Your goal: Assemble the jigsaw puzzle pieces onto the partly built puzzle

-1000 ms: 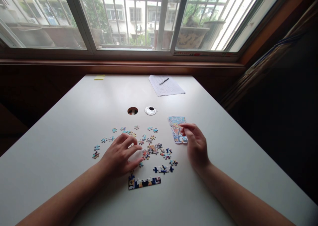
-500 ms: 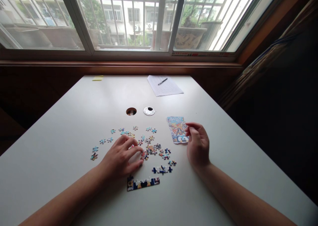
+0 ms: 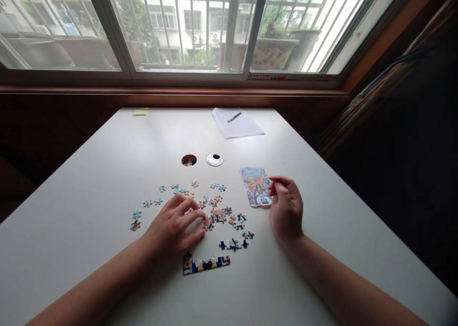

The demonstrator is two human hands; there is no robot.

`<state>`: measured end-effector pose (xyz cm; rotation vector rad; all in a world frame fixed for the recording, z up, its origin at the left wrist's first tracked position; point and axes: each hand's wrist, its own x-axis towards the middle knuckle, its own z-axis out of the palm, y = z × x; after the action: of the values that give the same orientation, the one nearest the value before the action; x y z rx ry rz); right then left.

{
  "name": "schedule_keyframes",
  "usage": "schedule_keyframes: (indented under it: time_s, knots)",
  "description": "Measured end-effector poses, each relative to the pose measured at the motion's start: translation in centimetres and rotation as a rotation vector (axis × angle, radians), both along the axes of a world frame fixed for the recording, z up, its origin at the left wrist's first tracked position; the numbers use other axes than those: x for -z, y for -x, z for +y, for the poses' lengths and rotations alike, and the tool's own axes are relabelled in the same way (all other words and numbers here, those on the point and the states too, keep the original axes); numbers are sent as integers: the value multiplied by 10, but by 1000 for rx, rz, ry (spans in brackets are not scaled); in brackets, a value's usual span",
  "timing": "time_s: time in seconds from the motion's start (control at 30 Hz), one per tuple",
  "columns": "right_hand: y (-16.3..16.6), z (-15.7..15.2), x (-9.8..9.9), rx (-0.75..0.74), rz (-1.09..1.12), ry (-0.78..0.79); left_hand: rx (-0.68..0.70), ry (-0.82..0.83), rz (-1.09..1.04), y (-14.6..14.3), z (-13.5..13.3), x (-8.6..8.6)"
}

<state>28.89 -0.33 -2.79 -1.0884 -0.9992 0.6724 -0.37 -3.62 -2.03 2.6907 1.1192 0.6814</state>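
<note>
My left hand [image 3: 175, 223] rests on the table with fingers curved and apart, its fingertips beside a cluster of loose jigsaw pieces [image 3: 218, 215]. Just right of the picture card [image 3: 255, 187], a small blue sheet lettered "BLUEY", my right hand [image 3: 286, 209] is raised with thumb and fingers pinched together. Whatever is between those fingers, if anything, is too small to make out. Nearest me lies a joined strip of pieces [image 3: 206, 265] with a dark blue pattern. A shorter joined row [image 3: 234, 244] sits above it to the right. Part of the cluster is hidden behind my left fingers.
Single pieces [image 3: 147, 204] are scattered left of and beyond my left hand. Farther back, the white table [image 3: 89, 173] has a round hole [image 3: 189, 160] and a metal cap [image 3: 214, 160]. Papers [image 3: 238, 125] with a pen [image 3: 234, 117] and a yellow note [image 3: 140, 111] lie near the window.
My right hand has shifted very slightly to the right, away from the card. My left hand and the pieces stay as they were.
</note>
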Motion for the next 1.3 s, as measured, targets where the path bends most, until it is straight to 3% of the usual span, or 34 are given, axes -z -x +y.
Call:
schedule_keyframes:
  time_s: [0.8, 1.07, 1.3]
  knots:
    - [1, 1, 0, 5, 62, -26, -14, -84, -71, 4, -2, -6]
    - [1, 1, 0, 6, 47, -17, -114, -216, -279, 9, 4, -10]
    - [1, 1, 0, -3, 55, -21, -243, -266, -408, 16, 8, -28]
